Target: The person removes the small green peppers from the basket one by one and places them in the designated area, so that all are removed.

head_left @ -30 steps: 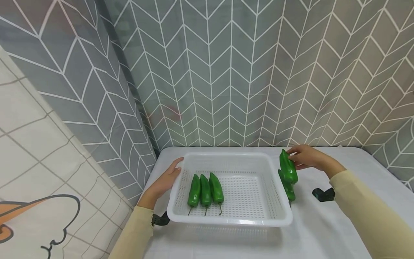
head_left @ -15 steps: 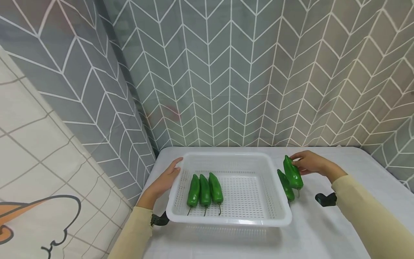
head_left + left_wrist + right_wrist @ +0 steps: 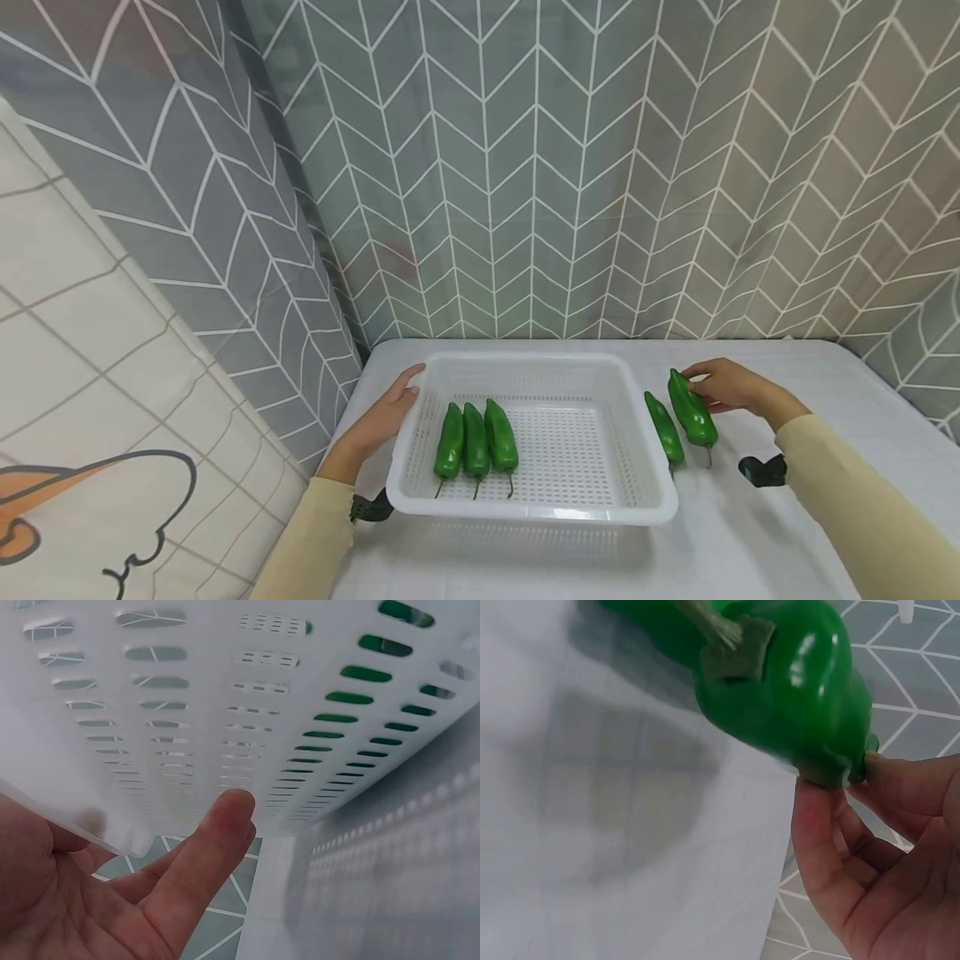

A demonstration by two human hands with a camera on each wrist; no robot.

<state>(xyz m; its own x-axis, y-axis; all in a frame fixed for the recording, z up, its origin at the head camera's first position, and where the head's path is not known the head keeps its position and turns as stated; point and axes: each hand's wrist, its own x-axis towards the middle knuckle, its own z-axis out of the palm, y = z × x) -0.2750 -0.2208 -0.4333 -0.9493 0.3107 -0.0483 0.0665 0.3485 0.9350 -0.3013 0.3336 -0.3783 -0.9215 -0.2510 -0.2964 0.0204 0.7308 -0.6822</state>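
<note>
A long green chili pepper [image 3: 693, 412] is pinched between the thumb and fingers of my right hand [image 3: 729, 387], to the right of the basket. In the right wrist view, the stem end of that pepper [image 3: 795, 682] points away from the fingers. A second green pepper [image 3: 663, 429] lies close against the basket's right side. My left hand [image 3: 386, 417] holds the left rim of the white plastic basket [image 3: 525, 512]; in the left wrist view, its fingers [image 3: 217, 840] touch the slotted wall from outside. Three green peppers [image 3: 477, 442] lie side by side inside the basket, towards its left.
A white cloth covers the table [image 3: 780, 542]. Behind it hangs a grey curtain [image 3: 510, 208] with white chevron lines, and a white tile-patterned cloth [image 3: 75, 333] hangs at the left. A dark wrist-camera mount [image 3: 763, 472] sits under the right wrist.
My right hand has moved right and slightly towards me with its pepper, which now lies apart from the second pepper. My left hand and the basket have stayed in place.
</note>
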